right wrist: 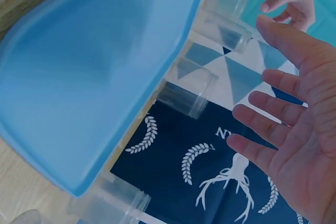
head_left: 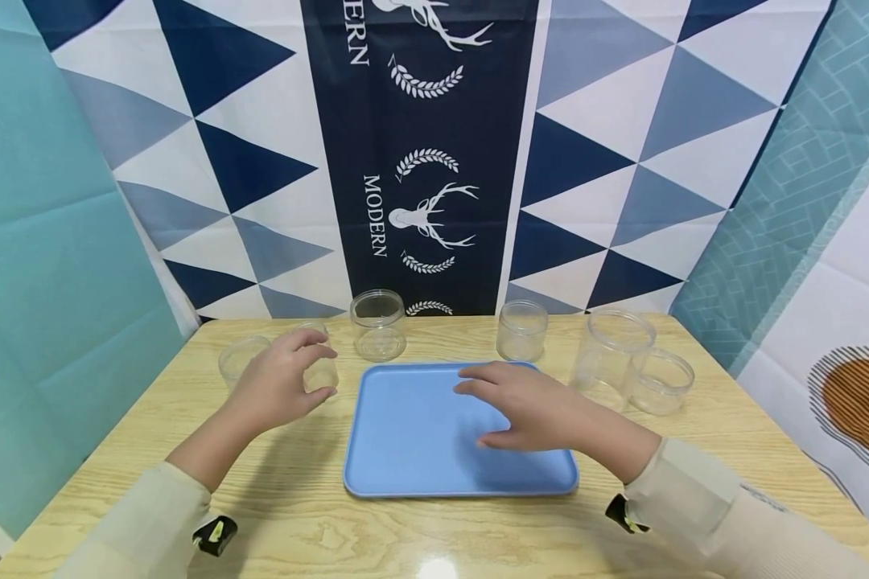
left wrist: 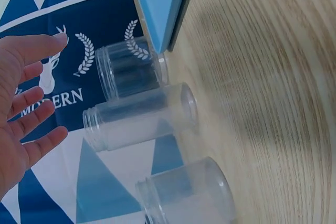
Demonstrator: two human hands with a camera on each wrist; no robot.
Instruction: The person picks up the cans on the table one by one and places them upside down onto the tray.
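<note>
Jars (head_left: pixel 378 331), clear cylinders, smooth rectangular tray (head_left: pixel 413 430)

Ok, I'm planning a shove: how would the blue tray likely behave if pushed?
Lying flat, the blue tray would probably slide rather than tip. Its even, raised rim suggests stiffness; its shallow build hints it's fairly light.
</note>
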